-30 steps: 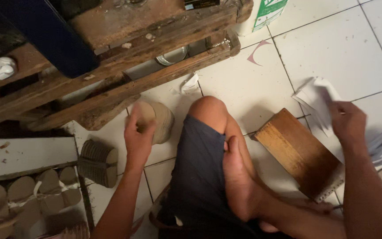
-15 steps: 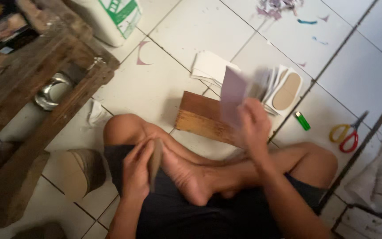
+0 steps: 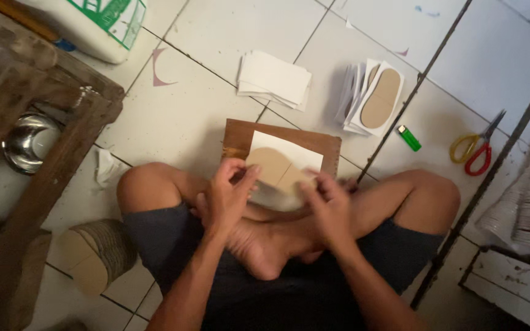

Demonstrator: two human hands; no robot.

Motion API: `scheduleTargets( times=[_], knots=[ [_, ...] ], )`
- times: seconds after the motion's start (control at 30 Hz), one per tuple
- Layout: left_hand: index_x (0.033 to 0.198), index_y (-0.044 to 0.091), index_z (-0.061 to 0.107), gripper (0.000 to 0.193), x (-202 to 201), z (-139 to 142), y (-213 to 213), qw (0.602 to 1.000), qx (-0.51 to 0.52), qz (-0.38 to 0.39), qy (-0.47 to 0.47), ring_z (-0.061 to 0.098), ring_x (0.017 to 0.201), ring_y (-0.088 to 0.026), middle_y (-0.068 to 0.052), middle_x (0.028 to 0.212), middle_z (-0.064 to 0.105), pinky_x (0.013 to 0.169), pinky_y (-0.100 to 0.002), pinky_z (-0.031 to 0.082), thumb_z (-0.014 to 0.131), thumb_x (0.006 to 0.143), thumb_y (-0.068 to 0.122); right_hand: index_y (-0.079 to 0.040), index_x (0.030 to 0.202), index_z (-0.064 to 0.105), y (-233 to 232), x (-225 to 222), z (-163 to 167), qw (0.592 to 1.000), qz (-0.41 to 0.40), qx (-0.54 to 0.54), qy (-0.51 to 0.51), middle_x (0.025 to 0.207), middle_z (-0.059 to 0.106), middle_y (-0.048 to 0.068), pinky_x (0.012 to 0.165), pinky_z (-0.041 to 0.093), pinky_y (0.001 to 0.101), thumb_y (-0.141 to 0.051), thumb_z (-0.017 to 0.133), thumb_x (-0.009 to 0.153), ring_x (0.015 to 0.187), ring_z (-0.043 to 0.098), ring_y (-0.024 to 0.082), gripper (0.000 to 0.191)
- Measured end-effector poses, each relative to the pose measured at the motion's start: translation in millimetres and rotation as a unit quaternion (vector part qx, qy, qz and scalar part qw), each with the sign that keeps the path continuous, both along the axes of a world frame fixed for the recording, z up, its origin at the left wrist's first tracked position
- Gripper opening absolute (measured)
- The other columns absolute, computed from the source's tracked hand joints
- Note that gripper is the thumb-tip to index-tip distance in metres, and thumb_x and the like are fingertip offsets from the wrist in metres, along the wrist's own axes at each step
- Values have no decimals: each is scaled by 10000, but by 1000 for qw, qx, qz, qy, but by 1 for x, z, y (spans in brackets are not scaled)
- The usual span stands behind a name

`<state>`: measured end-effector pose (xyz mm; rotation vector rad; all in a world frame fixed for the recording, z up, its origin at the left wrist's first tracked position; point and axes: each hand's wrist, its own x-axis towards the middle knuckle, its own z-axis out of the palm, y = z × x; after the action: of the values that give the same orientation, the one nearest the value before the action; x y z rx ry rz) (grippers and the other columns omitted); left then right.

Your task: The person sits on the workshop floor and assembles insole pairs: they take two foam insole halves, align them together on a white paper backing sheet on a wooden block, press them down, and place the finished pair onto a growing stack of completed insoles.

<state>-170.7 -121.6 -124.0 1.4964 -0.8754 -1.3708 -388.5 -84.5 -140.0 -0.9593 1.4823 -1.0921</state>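
From the head camera I see the person sitting cross-legged on the white tiled floor (image 3: 228, 37), and both hands work over a brown wooden board (image 3: 326, 145) that lies on the tiles just in front of the crossed legs. On this board lies a white sheet (image 3: 295, 152), and on the sheet lies a tan sole-shaped cutout (image 3: 274, 167); this cutout is near the front edge of the board, close to the feet. The left hand (image 3: 227, 199) has its fingers bent and close together, and the thumb and first fingers pinch the left edge of the cutout. The right hand (image 3: 328, 205) has its fingers also curled and together, and their tips press down on the right part of the cutout and the sheet; if it pinches or only presses, I cannot tell. Behind the board, toward the far side of the floor, there is a stack of white sheets (image 3: 274, 78), and to its right a second pile of sheets (image 3: 356, 92) with another tan sole cutout (image 3: 380, 98) on top. A green lighter (image 3: 409, 138) lies near that pile, and scissors with red and yellow handles (image 3: 476, 149) lie further right. At the left stands a wooden frame (image 3: 50, 165) with a metal bowl (image 3: 26, 141) under it, and a woven wedge sole (image 3: 96, 254) lies beside the left knee.
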Motion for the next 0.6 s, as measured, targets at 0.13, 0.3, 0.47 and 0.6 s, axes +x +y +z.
scheduleTargets(
  times=[0.13,0.3,0.47,0.6],
  knots=[
    [959,22,738,261,1,-2,-20,993,67,-54,-85,633,552,-93,-30,716,717,449,-255,449,757,901,276,1,1248,666,-19,-19,-13,994,-62,-17,-88,1019,698,29,777,549,239,-17,713,924,866,652,103,328],
    [937,-1,722,288,1,-12,-28,992,99,-57,-43,651,541,-112,-61,719,713,449,-257,454,754,907,283,-14,1288,676,-20,-23,-16,992,-13,-96,86,1140,585,37,742,535,225,-15,773,867,861,623,92,432],
    [923,10,703,271,1,-17,-27,991,116,-61,-36,706,585,-133,-69,729,734,474,-245,490,745,904,277,-38,1315,676,-20,-26,-14,979,26,-100,175,1094,529,45,719,508,220,-18,812,818,804,571,99,516],
    [925,-3,708,271,0,-11,-26,991,118,-56,-28,717,612,-126,-68,738,737,503,-233,501,746,910,265,-44,1315,671,-21,-26,-10,975,38,-99,194,1110,526,40,714,502,220,-21,823,799,816,549,92,539]
  ],
)
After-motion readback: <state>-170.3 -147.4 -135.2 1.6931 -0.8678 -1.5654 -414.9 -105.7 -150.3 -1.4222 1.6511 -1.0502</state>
